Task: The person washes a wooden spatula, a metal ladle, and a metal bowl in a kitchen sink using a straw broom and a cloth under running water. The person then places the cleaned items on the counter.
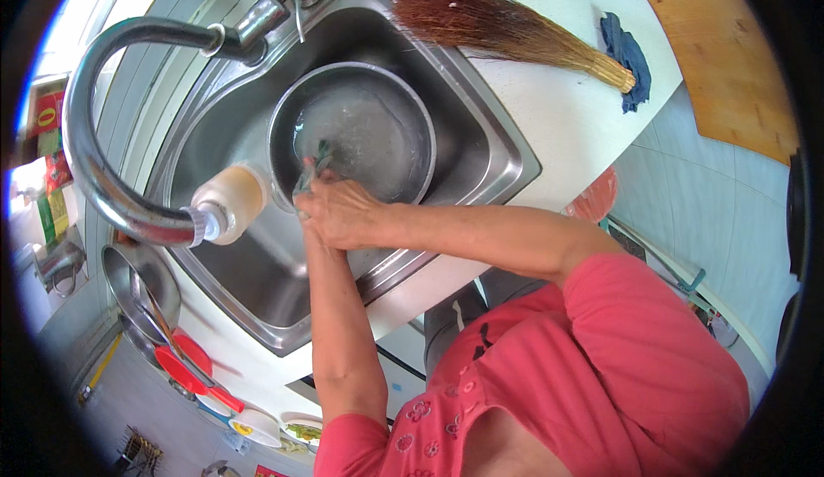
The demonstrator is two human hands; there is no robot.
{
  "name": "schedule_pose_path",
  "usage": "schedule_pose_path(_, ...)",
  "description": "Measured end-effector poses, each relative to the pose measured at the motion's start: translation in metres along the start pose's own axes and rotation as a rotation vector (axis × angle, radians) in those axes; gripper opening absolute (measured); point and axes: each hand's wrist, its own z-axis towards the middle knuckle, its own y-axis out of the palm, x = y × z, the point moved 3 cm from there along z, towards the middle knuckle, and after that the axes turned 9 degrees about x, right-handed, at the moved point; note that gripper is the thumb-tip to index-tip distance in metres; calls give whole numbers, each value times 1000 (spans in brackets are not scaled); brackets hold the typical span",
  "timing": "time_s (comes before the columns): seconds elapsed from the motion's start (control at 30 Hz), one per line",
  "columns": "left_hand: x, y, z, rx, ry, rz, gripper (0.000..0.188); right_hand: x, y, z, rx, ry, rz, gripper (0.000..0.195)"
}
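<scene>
Over the near left rim of a round metal basin point(367, 129), both hands are together on a wet grey-green cloth point(313, 177). My right hand point(347, 213) reaches in from the right and is closed around the bunched cloth. Behind it, my left hand point(327, 174) is mostly hidden; a few fingertips show against the fabric. One end of the cloth hangs over the cloudy water in the basin. The basin sits inside a stainless steel sink point(277, 303).
A curved faucet point(84, 123) with a filter attachment point(232, 203) arches over the sink's left side. A straw broom head point(502, 26) lies on the white counter beside a dark blue cloth point(627, 58). Metal bowls point(145, 284), a red ladle point(187, 361) and dishes stand at lower left.
</scene>
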Motion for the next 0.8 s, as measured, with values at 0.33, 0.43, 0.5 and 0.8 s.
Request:
schedule_pose_path(0.33,2,134,-39,553,27,65,22,71,-12,35,30,24,-291,23)
schedule_pose_path(0.43,10,123,-37,508,-3,90,33,100,-16,52,-124,103,-345,27)
schedule_pose_path(0.5,19,126,-43,512,-99,-16,39,135,-26,57,56,341,-375,33)
schedule_pose_path(0.8,15,83,-33,402,-212,-33,58,52,18,5,-149,186,-119,35)
